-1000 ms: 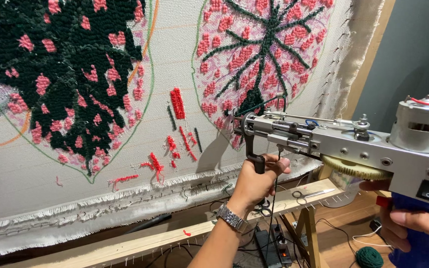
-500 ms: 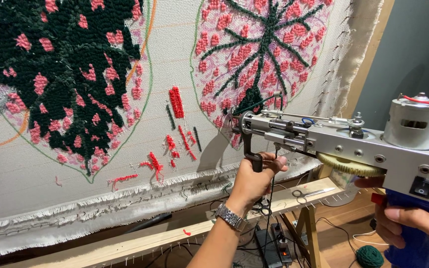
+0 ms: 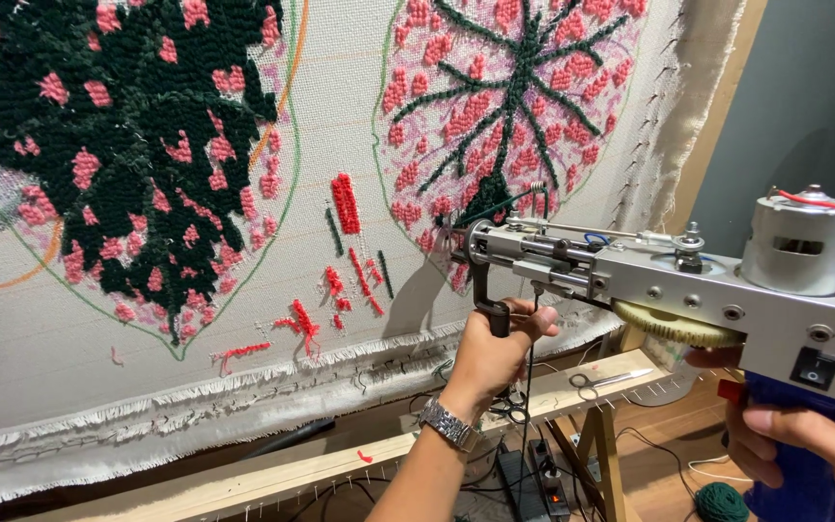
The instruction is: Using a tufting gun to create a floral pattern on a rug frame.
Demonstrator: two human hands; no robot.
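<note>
I hold a metal tufting gun level against a stretched cloth. My left hand, with a wristwatch, is closed around the gun's black front handle below the needle. My right hand grips the blue rear handle at the lower right, under the grey motor. The needle tip touches the bottom edge of a pink tufted leaf with dark green veins. A dark green strand of yarn runs into the needle.
A dark green leaf with pink spots fills the cloth's left side, with short red test lines between the leaves. The wooden frame bar runs below; scissors lie on it. A power strip and green yarn ball sit on the floor.
The gun and both hands have shifted slightly left and down along the pink leaf's lower edge; grips are unchanged.
</note>
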